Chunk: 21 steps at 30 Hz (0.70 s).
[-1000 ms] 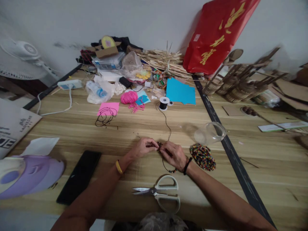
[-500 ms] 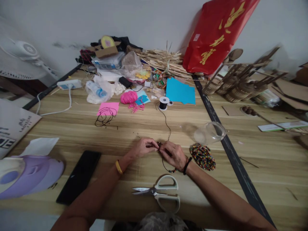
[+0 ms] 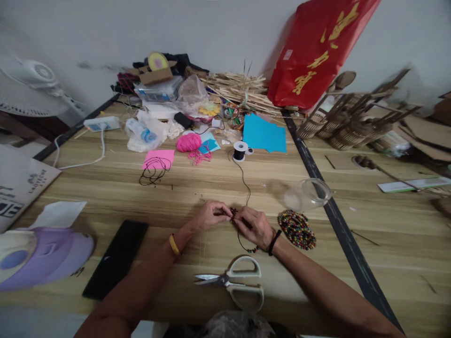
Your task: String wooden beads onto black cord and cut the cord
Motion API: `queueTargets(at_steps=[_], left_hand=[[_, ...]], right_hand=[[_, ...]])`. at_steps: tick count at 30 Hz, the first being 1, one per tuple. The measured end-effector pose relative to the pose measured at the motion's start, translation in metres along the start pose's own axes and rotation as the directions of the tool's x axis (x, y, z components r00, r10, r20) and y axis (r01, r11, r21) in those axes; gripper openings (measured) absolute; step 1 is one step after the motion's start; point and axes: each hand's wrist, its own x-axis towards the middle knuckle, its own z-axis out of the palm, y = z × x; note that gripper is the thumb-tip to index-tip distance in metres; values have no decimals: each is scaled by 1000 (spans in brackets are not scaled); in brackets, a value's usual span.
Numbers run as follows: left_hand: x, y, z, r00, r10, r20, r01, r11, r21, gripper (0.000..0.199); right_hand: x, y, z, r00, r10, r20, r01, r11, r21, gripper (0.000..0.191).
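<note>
My left hand [image 3: 214, 215] pinches the left side of a small dark beaded piece [image 3: 233, 215]. Against its right side, the fingers of my right hand [image 3: 256, 226] are closed on the same piece. Black cord runs from a spool [image 3: 240, 151] down to my right hand. Below that hand a loop of cord carries a few coloured beads [image 3: 252, 250]. A coiled heap of multicoloured beads [image 3: 297, 229] lies to the right. Scissors [image 3: 225, 280] with pale handles rest nearer to me, blades pointing left. My fingertips partly hide the beaded piece.
A clear jar [image 3: 308, 195] lies beyond the bead heap. A black phone [image 3: 115, 259] and a purple-white object [image 3: 47, 256] are at left. Pink yarn [image 3: 189, 142], blue sheets [image 3: 264, 133] and a red bag [image 3: 317, 54] stand farther back.
</note>
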Motion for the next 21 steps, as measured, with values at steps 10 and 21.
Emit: queueTargets(at_steps=[10,21], left_hand=[[1,-2,0,1000,7,7,-7,1000,8,17],[0,0,1,1000,-8,9,8,1000,-7,15]], right_hand=[[1,0,1,1000,-10,-8,10,1000,0,8],[1,-1,1,1000,-10,8,10,1000,26,7]])
